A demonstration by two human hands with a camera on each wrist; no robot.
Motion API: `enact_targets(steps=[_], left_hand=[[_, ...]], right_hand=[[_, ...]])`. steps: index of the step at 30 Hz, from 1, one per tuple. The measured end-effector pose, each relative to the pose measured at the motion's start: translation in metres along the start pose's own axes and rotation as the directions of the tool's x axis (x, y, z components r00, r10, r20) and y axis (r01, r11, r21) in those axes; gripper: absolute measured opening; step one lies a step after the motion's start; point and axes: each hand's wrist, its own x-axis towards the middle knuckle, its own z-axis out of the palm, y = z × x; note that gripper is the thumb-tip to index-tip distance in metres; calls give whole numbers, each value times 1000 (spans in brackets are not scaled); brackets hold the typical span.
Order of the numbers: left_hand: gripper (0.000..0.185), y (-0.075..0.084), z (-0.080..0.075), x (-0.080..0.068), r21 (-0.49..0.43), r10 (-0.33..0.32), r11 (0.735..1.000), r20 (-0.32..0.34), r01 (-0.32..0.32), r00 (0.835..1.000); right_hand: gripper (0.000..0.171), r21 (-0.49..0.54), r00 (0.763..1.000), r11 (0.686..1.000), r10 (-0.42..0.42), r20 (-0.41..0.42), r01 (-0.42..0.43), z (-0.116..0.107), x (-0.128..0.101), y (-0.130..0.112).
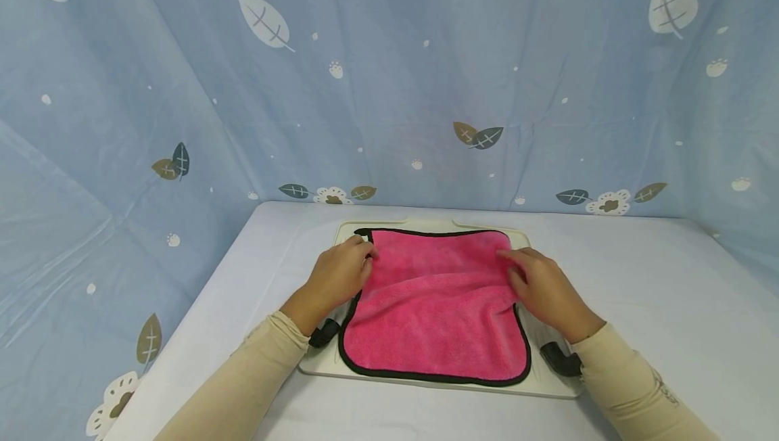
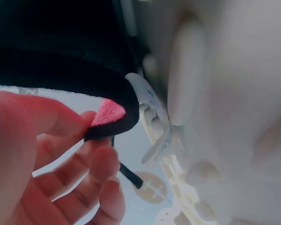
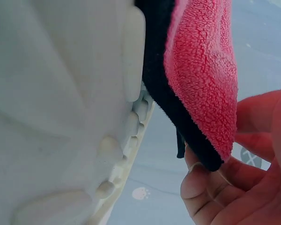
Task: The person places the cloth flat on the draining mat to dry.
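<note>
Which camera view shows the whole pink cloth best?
The head view: it shows the pink cloth whole, lying on the white board. The left wrist view shows only one black-edged corner near the left hand; the right wrist view shows another corner at the right hand.

This looks like a makeshift recording booth rather than a lived-in room: a pale blue curtain point(image 1: 389, 82) printed with leaves, flowers and paw marks is hung as a backdrop on three sides (its folds show), closing in a bench point(image 1: 657, 292) covered by a plain white sheet.
</note>
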Motion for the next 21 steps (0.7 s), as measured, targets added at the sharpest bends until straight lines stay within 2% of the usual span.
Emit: enact_targets(steps=[6,9,14,21], left_hand=[[15,1,0,-1,-15,24,1000,66,-23,998],[17,-1,3,0,-15,70,998,92,-68,993],[22,-3,4,0,15,124,992,99,-126,987],[27,-2,3,-1,51,103,993,136,-111,985]], right_hand=[[41,33,999,999,30,31,-31,-1,0,-1],[39,30,999,999,28,28,-29,-1,0,-1],[32,25,1000,1000,15,22,-16,0,0,0],[29,4,993,1000,22,114,-22,-1,0,1]])
